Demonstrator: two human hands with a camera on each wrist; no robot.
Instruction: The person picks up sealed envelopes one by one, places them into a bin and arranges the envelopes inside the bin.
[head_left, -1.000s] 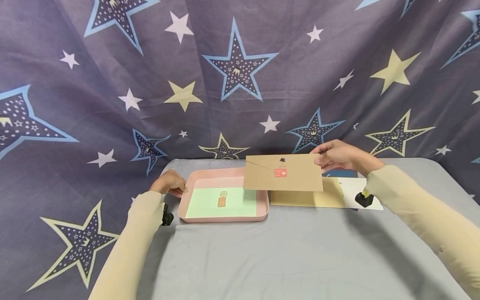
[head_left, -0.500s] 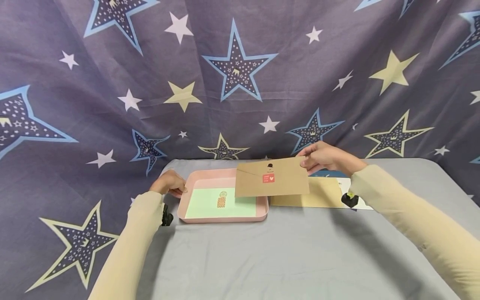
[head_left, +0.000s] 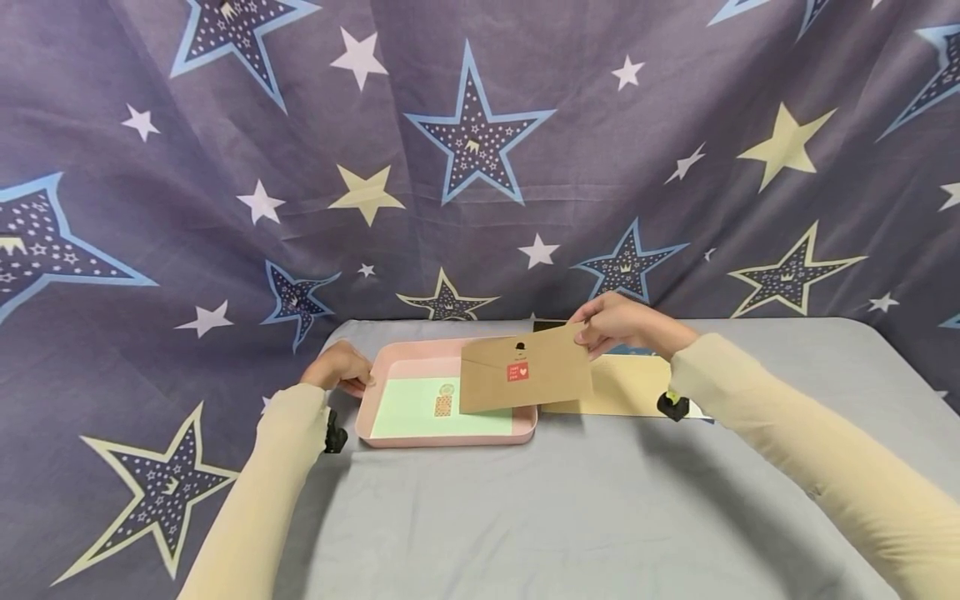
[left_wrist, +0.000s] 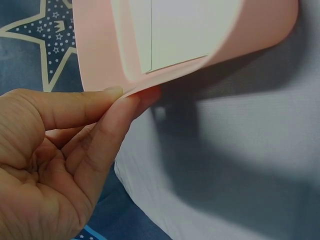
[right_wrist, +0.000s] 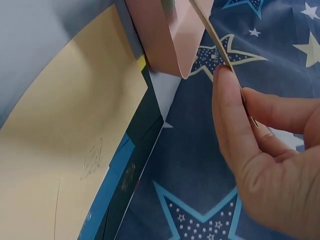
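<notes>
My left hand [head_left: 340,367] pinches the left rim of a pink tray [head_left: 450,440] between thumb and fingers, as the left wrist view [left_wrist: 65,150] also shows. In the tray lies a pale green envelope [head_left: 405,408] with a small brown patterned sticker. My right hand [head_left: 618,325] pinches a brown kraft envelope [head_left: 555,367] by its upper right corner. That envelope bears a red label and a black hat print, and hangs tilted over the tray's right part, covering some of the green one. Edge-on in the right wrist view, it sits between thumb and fingers.
Right of the tray lies a spread stack: a pale yellow envelope [head_left: 637,385] on top, with a blue one [head_left: 633,347] and a dark one [right_wrist: 142,120] partly under it. A grey cloth [head_left: 525,517] covers the table. Behind hangs a star-patterned curtain [head_left: 465,250].
My right hand has carried the brown envelope left and lower, farther over the tray, tilting it. More of the green envelope is now covered. My left hand stays at the tray rim.
</notes>
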